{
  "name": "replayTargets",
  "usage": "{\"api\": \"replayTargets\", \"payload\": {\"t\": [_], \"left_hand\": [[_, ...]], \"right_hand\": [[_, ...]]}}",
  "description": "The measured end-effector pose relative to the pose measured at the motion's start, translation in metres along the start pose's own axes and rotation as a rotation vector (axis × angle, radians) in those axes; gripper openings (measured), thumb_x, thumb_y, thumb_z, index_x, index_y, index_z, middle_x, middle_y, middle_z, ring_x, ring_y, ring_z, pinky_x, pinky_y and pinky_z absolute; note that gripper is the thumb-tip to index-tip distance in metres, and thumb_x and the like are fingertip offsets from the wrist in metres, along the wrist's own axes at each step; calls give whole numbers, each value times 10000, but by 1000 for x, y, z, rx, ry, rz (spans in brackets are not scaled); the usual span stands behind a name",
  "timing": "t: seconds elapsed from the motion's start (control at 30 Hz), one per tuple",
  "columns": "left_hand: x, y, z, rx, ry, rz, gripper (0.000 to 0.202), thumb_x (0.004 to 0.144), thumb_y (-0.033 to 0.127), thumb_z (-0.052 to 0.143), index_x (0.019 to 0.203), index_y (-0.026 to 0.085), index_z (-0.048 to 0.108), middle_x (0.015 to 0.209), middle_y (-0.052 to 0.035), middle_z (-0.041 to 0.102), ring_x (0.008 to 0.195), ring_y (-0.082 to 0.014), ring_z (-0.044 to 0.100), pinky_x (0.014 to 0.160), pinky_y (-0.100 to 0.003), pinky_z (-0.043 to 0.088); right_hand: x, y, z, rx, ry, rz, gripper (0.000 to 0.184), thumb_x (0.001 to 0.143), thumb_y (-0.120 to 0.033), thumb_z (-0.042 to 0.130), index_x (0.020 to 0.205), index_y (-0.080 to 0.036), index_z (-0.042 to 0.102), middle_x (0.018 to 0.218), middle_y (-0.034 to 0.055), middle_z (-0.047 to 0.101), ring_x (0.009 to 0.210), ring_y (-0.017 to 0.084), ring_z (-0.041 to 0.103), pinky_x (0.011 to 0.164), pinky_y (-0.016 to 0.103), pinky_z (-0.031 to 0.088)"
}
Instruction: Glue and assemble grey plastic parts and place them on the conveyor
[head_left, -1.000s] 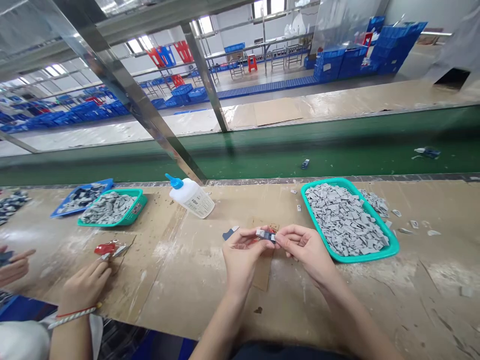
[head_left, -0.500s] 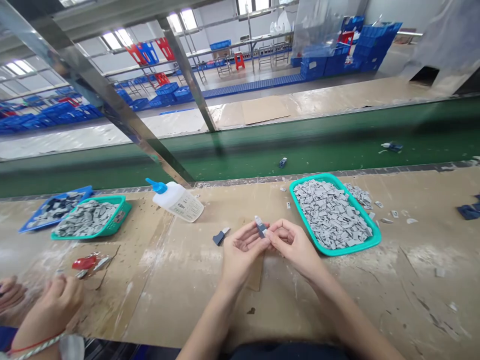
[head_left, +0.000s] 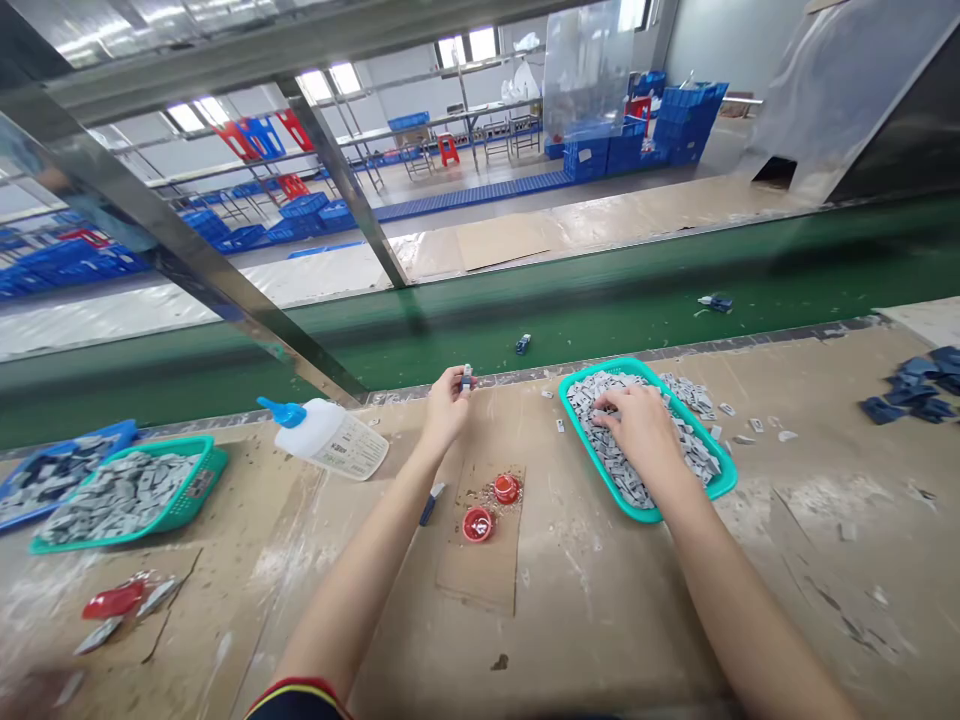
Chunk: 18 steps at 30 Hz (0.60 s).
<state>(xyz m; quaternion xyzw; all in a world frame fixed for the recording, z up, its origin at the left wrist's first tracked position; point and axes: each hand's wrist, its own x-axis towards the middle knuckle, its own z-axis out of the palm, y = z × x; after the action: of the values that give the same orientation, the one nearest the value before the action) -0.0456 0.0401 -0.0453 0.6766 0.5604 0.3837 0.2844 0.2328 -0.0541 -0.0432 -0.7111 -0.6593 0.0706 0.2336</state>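
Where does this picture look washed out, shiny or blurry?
All in the head view: the windows burn out white; a metal post catches glare; a dark streak, shadow or reflection, marks the belt near its foot; a blur at bottom left is probably another person's hand; the right hand looks fairly clear; the piece in the left hand lacks fine detail.

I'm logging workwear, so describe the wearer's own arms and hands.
The left hand and right hand are bare: no gloves, and nothing visible on the wrists. On the left forearm, a dark sleeve trimmed with red and a thin yellow stripe shows at the bottom edge. The right forearm shows no sleeve within the picture.
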Motion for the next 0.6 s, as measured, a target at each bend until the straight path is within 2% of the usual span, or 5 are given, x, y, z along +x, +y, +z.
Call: {"api": "replayTargets", "payload": {"t": [0.13, 0.23, 0.43, 0.5, 0.6], "left_hand": [[43, -7, 19, 201, -17, 35, 386, 755, 31, 478, 1092, 190, 577, 1022, -99, 667, 987, -240, 605, 878, -368, 443], [68, -9, 33, 316, -25, 39, 393, 768, 48, 500, 1133, 174, 570, 1059, -134, 651, 1026, -285, 578, 884, -392, 423], [88, -3, 60, 392, -23, 49, 316, 858, 235, 499, 1132, 91, 561, 1152, -207, 574, 1170, -314, 440, 996, -427, 313], [89, 2, 69, 377, -28, 44, 346, 842, 301, 545, 1107, 80, 566, 1166, -220, 553, 1210, -329, 380, 1016, -443, 279], [87, 10, 75, 320, -58, 4, 269, 781, 212, 630, 1004, 66, 597, 1127, -237, 560, 1198, -343, 389, 997, -454, 298]], "right_hand": [[-3, -6, -4, 119, 65, 24, 17, 762, -244, 640, 764, -227, 642, 819, 69, 637, 870, 279, 527, 693, 367, 404], [-15, -19, -17, 403, 95, 77, 71, 778, -296, 635, 776, -224, 635, 821, 29, 665, 789, 218, 576, 700, 340, 431], [-52, -68, -9, 1001, -190, 175, 225, 773, -434, 623, 861, -229, 651, 871, 34, 669, 785, 198, 606, 554, 262, 475], [-61, -80, 3, 1070, -292, 181, 237, 771, -438, 621, 853, -216, 632, 844, 40, 664, 766, 197, 605, 497, 241, 458], [-69, -87, 18, 1079, -354, 186, 251, 779, -441, 610, 857, -204, 628, 822, 43, 669, 724, 184, 606, 505, 240, 456]]}}
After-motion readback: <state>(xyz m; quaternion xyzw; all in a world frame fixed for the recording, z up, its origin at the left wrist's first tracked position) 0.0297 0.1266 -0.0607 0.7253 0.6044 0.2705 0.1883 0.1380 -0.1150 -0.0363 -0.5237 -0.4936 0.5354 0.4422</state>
